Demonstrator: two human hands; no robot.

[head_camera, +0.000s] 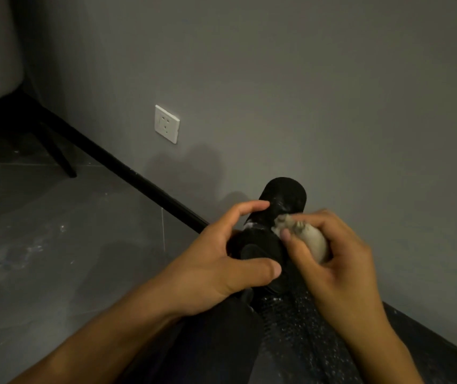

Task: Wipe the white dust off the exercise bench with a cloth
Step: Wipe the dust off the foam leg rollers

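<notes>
A black foam roller pad of the exercise bench (282, 196) stands out toward the grey wall, with white dust streaks on its near side. My right hand (341, 261) grips a bunched pale cloth (312, 239) and presses it against the roller's right side. My left hand (219, 261) curls round the black bench part just below the roller, index finger touching the roller's left side and thumb lying across the front. The bench's dark, dust-speckled surface (299, 322) runs down between my forearms.
A white wall socket (167, 123) sits low on the grey wall. A black skirting strip (127, 170) runs diagonally along the floor. A black chair leg (58, 153) stands at the left on dusty grey floor tiles (55, 245).
</notes>
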